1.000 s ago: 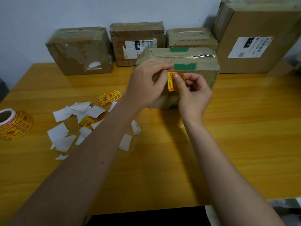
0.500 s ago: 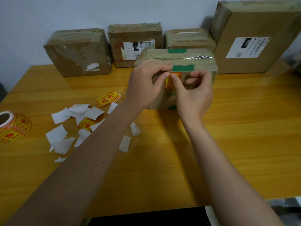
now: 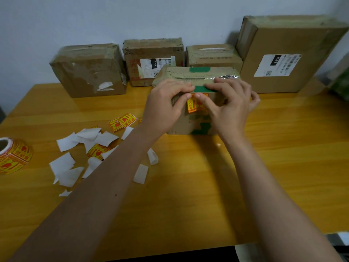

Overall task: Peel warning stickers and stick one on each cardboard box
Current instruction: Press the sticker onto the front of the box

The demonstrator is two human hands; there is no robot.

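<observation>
Wooden tabletop (image 3: 188,201) nearest. White backing scraps (image 3: 64,163) scattered near left; sticker roll (image 3: 14,156) at left edge. Mid-tabletop: box (image 3: 200,76) with green tape. Left hand (image 3: 166,106) and right hand (image 3: 226,108) together on its near face, thumbs pressing yellow warning sticker (image 3: 193,104) flat, fingers draped over top edge. Four more boxes (image 3: 88,70) stood far, against wall.

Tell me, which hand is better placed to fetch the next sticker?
Probably the left hand: the sticker roll and loose stickers lie on its side of the table; the right hand is farther.
</observation>
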